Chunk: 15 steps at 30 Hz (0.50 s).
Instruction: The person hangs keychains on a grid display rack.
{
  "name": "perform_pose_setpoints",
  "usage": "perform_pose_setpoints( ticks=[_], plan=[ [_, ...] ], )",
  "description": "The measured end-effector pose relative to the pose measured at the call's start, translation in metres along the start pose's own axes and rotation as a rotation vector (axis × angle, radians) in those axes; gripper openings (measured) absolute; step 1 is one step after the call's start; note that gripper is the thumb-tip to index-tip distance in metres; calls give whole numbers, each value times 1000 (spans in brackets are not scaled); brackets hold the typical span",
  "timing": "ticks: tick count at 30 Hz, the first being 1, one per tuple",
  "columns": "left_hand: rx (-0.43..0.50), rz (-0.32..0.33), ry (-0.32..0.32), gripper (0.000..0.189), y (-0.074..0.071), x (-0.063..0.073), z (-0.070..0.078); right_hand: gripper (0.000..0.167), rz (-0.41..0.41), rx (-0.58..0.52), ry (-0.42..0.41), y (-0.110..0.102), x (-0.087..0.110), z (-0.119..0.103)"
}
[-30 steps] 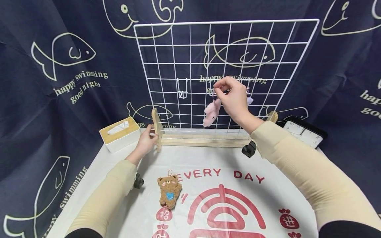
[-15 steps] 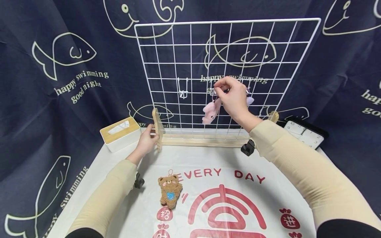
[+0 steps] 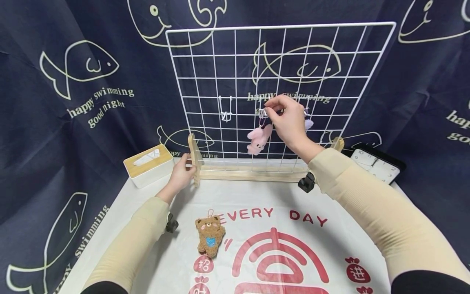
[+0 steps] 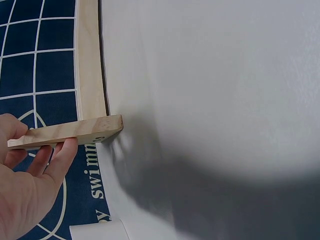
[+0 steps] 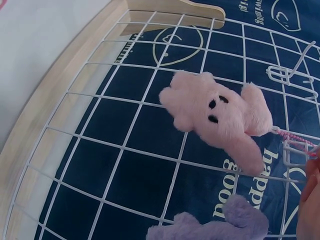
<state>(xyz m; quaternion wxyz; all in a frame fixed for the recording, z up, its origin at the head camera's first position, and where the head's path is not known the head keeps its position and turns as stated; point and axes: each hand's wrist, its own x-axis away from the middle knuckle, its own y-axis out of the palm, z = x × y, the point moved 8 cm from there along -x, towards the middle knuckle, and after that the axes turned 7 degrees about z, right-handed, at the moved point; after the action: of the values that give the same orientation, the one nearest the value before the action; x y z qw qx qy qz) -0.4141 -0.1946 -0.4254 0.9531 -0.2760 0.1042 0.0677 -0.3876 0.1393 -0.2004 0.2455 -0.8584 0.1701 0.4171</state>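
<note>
My right hand [image 3: 288,122] pinches the pink bead chain [image 5: 296,138] of a pink plush bunny keychain [image 3: 259,140] at a white wire hook on the grid panel [image 3: 279,77]. In the right wrist view the plush bunny dangles in front of the wires, and the chain passes by the hook [image 5: 296,154]. The fingertips are mostly cut off at that view's edge. My left hand [image 3: 181,172] grips the wooden end foot [image 4: 70,132] of the panel's stand, thumb on one side and fingers on the other. A purple plush [image 5: 215,227] hangs beside the pink one.
A brown bear plush [image 3: 210,239] with a cord loop lies on the white tablecloth [image 3: 176,245]. Another hook [image 3: 225,114] hangs on the panel's left with nothing on it. A tissue box [image 3: 148,167] stands at left, a clock [image 3: 374,165] at right behind the sleeve.
The pink plush bunny has swung slightly left and turned, and more of its chain shows below the fingers. The right hand stays nearly in place at the hook; the left keeps its grip.
</note>
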Motion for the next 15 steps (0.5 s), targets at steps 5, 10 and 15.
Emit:
perform_pose_setpoints(
  ticks=[5,10,15],
  plan=[
    [-3,2,-4,40,0,1,-1,6,-2,5,-1,0,1,1],
    [4,8,-8,39,-1,1,0,7,-2,-6,-3,-1,3,-1],
    [4,10,-4,38,-1,1,0,10,-12,-36,22,-1,8,-2]
  ],
)
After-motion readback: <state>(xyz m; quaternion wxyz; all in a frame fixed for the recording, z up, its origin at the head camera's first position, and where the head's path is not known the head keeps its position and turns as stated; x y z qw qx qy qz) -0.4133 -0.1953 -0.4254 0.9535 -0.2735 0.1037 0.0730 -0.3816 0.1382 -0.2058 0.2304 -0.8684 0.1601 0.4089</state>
